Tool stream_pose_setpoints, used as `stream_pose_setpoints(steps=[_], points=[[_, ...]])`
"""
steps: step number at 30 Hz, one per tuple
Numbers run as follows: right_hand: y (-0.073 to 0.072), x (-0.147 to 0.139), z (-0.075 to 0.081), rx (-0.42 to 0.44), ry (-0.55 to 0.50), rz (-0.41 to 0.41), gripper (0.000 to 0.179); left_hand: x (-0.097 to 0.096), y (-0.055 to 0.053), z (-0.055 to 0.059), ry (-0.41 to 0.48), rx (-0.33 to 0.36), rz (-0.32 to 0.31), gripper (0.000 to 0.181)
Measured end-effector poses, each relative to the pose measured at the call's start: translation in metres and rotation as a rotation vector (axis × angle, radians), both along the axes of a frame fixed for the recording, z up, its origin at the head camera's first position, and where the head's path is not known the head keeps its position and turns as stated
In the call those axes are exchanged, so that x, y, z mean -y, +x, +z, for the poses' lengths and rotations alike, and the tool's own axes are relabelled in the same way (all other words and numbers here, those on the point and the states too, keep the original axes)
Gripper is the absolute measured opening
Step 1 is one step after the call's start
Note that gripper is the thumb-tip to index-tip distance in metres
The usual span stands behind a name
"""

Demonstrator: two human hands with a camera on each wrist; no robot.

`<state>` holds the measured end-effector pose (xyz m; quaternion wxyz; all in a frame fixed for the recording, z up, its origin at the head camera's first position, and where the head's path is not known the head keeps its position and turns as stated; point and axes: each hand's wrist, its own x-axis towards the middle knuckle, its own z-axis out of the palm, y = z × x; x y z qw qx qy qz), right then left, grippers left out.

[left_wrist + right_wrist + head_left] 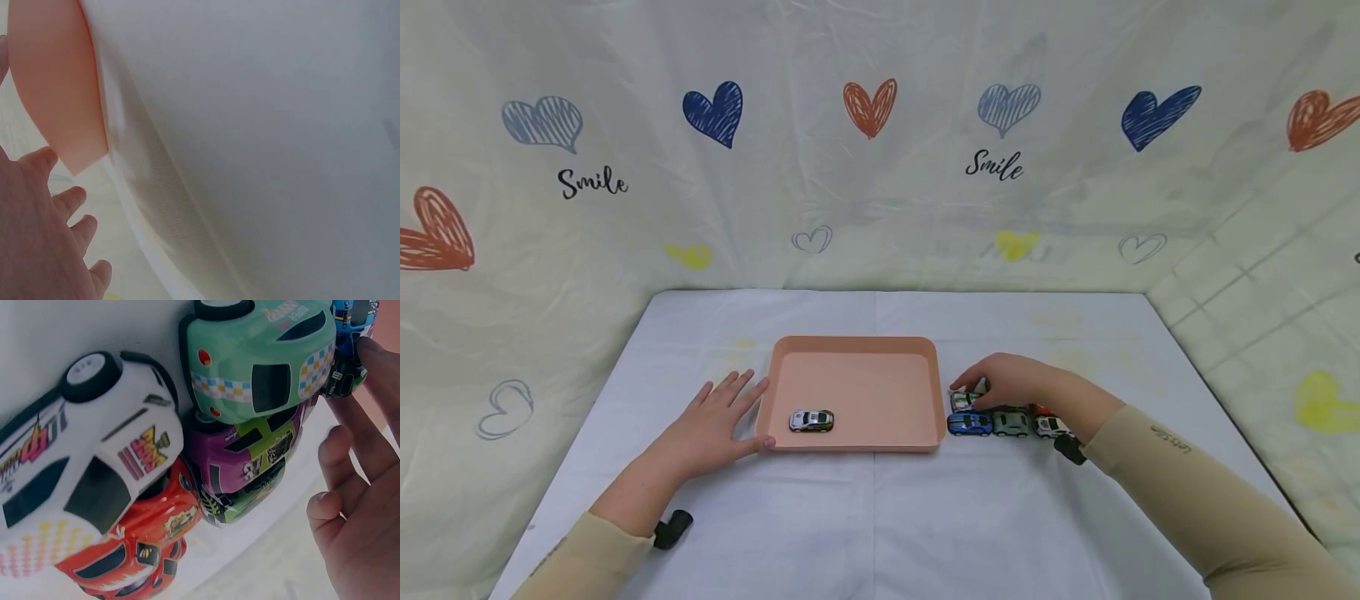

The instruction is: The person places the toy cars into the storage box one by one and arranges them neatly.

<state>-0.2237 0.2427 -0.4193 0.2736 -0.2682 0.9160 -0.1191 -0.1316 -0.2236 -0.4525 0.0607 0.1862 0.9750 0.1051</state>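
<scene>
From above, the head view faces twelve o'clock; close in, the left wrist's shares its tray (880, 387), the right's its cars (1011, 423).

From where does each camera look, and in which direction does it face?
Head: on the head, facing forward and down at the pink tray; left hand, right hand and sleeves show.
Left wrist: on that wrist, facing the tray's side; left hand partly shows.
Right wrist: on that wrist, facing the toy cars; right hand partly shows.
Head and right wrist share: toy cars, right hand.
</scene>
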Motion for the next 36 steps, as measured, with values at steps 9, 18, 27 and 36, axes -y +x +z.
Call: stream_pose_setpoints(steps=[9,18,27,36], points=[[-0.004,0.000,-0.005,0.021,-0.047,-0.002,0.033,0.000,0.001,0.002,0.003,0.000,-0.001,0.096],[-0.010,-0.002,-0.006,0.107,-0.080,-0.058,0.034,-0.001,0.000,0.001,0.036,-0.025,-0.005,0.096],[-0.018,-0.005,-0.001,0.098,-0.126,-0.088,0.036,-0.001,0.001,0.003,0.000,-0.003,-0.001,0.096],[-0.020,-0.007,0.013,0.084,-0.144,-0.097,0.036,0.002,-0.001,-0.006,0.030,-0.016,0.003,0.097]])
